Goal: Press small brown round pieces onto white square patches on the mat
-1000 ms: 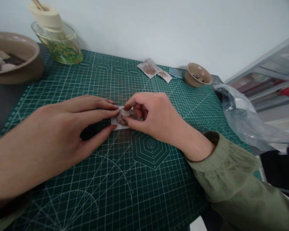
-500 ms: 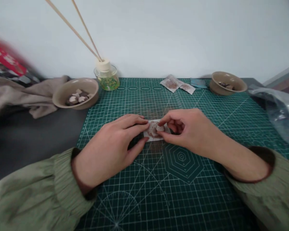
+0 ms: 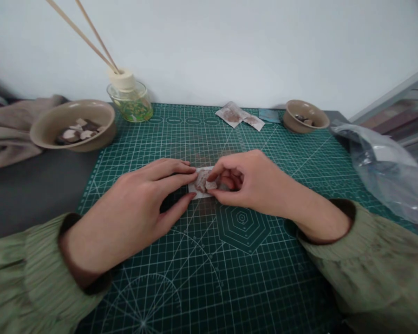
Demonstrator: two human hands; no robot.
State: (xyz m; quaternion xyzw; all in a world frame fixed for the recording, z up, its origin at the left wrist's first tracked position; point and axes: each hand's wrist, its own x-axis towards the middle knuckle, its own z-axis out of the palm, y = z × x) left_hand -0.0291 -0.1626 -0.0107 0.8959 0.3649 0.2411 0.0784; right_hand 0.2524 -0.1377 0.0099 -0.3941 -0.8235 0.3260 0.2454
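Both hands meet at the middle of a green cutting mat, over a small white sachet with brownish contents that lies flat on the grid. The left hand rests palm down, its fingers stretched and close together, the fingertips pressing the sachet's left edge, the thumb tip touching its lower corner. The right hand is curled, thumb and forefinger pinched narrow on a small pale piece at the sachet's right side; the other fingers are folded in behind. Both wrists come out of green sleeves.

At the far edge of the mat lie 2 more sachets, overlapping, with a bluish one just beside them. A small tan bowl stands to their right, holding a few dark bits. To the left, off the mat, a larger tan bowl holds pale and dark pieces, next to a glass reed diffuser with 2 sticks. A beige cloth lies at far left, and a clear plastic bag at the right.
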